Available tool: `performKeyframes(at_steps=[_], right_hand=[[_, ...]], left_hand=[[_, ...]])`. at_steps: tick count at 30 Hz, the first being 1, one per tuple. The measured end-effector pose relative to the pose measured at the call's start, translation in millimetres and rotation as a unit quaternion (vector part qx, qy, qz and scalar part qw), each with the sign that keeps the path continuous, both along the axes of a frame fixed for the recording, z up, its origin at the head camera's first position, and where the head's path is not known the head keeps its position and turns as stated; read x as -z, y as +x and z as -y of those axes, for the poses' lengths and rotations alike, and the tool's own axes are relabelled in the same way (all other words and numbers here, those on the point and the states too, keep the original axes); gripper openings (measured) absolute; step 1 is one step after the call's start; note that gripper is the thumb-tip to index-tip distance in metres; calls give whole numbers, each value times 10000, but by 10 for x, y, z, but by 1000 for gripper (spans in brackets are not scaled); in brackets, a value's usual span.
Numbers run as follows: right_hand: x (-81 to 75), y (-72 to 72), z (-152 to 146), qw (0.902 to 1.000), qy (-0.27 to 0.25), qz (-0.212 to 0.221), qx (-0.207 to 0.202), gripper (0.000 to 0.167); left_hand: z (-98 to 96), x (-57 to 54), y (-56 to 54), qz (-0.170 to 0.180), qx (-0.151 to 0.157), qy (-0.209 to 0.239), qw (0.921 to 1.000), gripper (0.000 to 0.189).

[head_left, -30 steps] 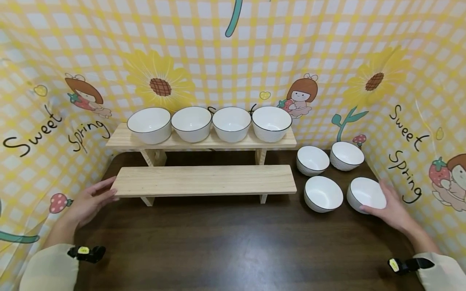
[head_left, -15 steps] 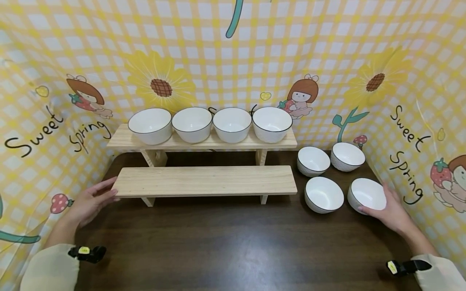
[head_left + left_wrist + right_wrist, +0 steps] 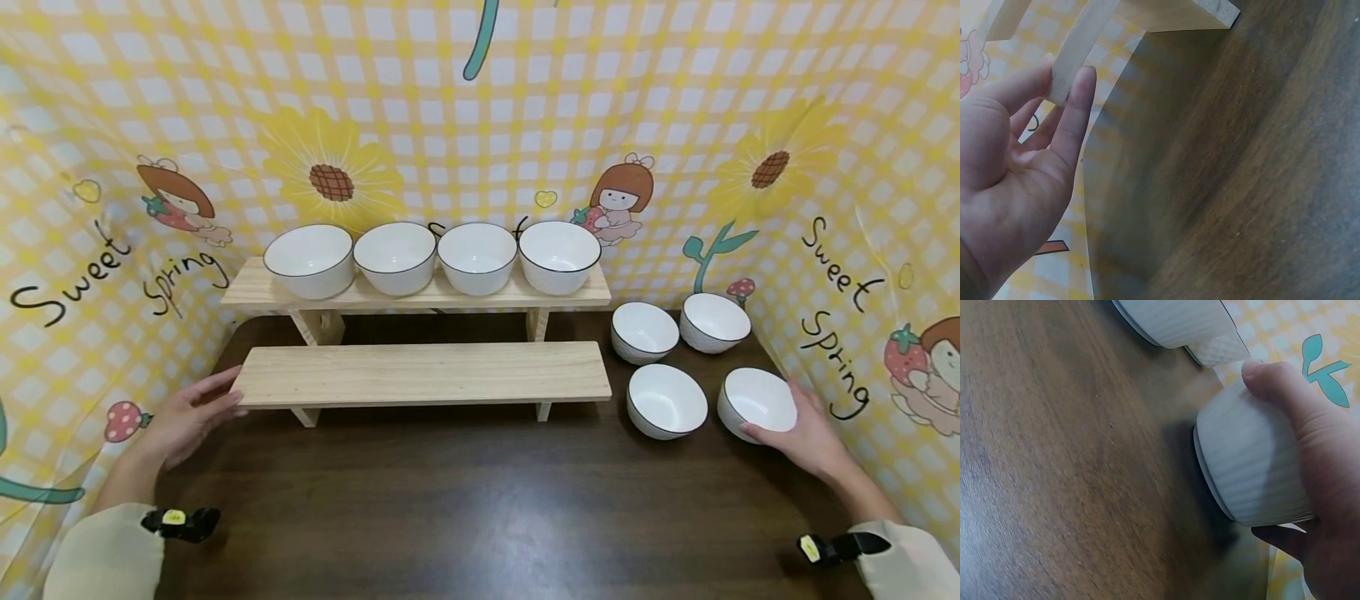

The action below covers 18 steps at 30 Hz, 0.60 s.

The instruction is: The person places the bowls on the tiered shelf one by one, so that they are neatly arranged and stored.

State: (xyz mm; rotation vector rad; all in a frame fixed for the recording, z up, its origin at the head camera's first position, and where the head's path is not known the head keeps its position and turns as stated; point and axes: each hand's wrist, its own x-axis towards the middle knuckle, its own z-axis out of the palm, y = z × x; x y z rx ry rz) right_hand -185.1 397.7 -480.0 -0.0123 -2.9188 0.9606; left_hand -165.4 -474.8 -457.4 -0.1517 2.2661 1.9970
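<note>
My left hand (image 3: 191, 412) pinches the left end of the lower board (image 3: 420, 372) of a two-step wooden shelf. In the left wrist view, the thumb and fingers lie on either side of the board's end (image 3: 1079, 53). On the right, my right hand (image 3: 813, 433) grips a white bowl (image 3: 757, 400) by its outer side, thumb towards me. Ribbed walls show on this bowl (image 3: 1254, 462) in the right wrist view, where a dark shadow lies beside its base. Three similar bowls stand close by: one beside it (image 3: 666, 402), and two behind, a front-left one (image 3: 645, 331) and a back-right one (image 3: 715, 322).
Several larger white bowls with dark rims line the upper board (image 3: 247, 283), among them the leftmost bowl (image 3: 309, 260) and the rightmost bowl (image 3: 560, 257). The shelf stands on a dark wooden table (image 3: 450, 500). A yellow checked cloth (image 3: 480, 108) encloses the back and sides.
</note>
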Motion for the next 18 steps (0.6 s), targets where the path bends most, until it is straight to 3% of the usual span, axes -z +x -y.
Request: performKeyframes(at_steps=[18], right_hand=[[-134, 87, -93, 9980, 169, -608, -84, 111]], left_hand=[[33, 17, 10, 59, 11, -108, 9999, 70]])
